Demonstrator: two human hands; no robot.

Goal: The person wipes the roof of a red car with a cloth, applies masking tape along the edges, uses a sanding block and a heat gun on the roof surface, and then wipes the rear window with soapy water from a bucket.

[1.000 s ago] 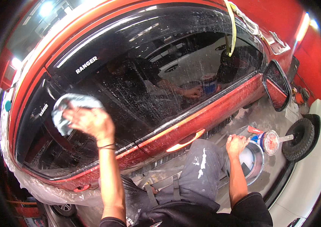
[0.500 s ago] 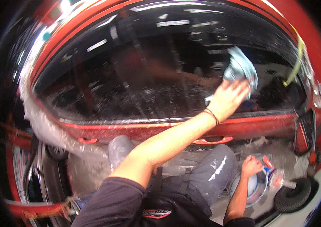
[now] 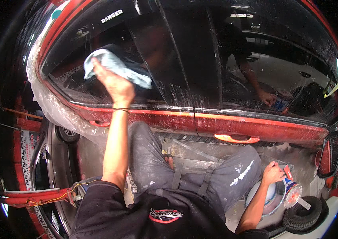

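My left hand (image 3: 115, 85) presses a crumpled pale blue cloth (image 3: 121, 68) against the left part of the dark side window (image 3: 195, 59). Fingers spread over the cloth hold it; it is blurred by motion. White specks and streaks mark the glass. Down at the right, my right hand (image 3: 273, 173) stays low with curled fingers beside a blue-labelled can (image 3: 292, 194). What those fingers grip is hidden. A pail (image 3: 267, 203) with whitish contents sits below that hand, and a small red piece (image 3: 288, 172) shows beside the fingers.
Red door panels with a handle (image 3: 236, 139) run below the glass. Plastic sheeting (image 3: 63, 115) hangs at the left edge. A side mirror (image 3: 331, 153) juts out at the right, above a black tyre (image 3: 303, 215). A dark car (image 3: 55, 159) stands at the left.
My left hand has swept the cloth from the right part of the window to the left. My right hand has stayed by the pail and can. The view has shifted somewhat.
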